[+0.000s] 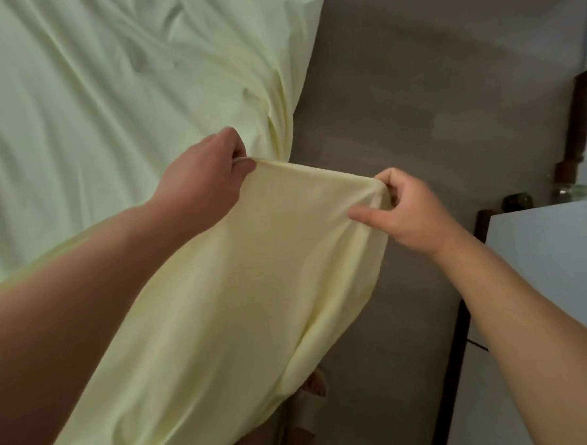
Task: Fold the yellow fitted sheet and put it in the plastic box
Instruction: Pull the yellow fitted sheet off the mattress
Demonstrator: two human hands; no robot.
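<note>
Sheet: the yellow sheet hangs from my two hands down past my knees. The rest lies spread flat to my upper left, over what I take to be the bed, itself hidden beneath.
Left hand: my left hand has its fingers curled tight round the hem.
Right hand: my right hand has its fingers clamped on the same hem further along, cloth bunched inside them.
Why held so: the hem runs taut between both grips — I judge I'm finding an elastic corner to start the fold.
Edges: the spread cloth drops off beside the bare floor.
Room: open floor ahead; a white surface crowds my right forearm.
Risk: the hanging cloth falls near my foot — easy to tread on.
Box: not in view.
</note>
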